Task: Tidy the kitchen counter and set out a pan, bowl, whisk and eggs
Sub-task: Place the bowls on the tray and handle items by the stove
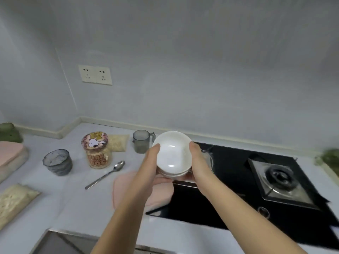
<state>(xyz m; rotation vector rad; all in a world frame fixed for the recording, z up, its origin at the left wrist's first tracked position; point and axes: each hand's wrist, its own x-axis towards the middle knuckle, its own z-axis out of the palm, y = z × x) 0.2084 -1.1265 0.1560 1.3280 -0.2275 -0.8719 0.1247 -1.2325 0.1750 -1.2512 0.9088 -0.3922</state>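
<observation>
Centre frame, left hand (151, 168) and right hand (197, 162) clasp stacked white bowls (172, 154) by opposite rims above hob edge (185, 184); tilted stack could slide apart and drop.

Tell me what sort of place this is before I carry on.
Most likely a home kitchen: a gas hob set into a pale counter, a spoon and snack jar on it, and white bowls held above.
</observation>
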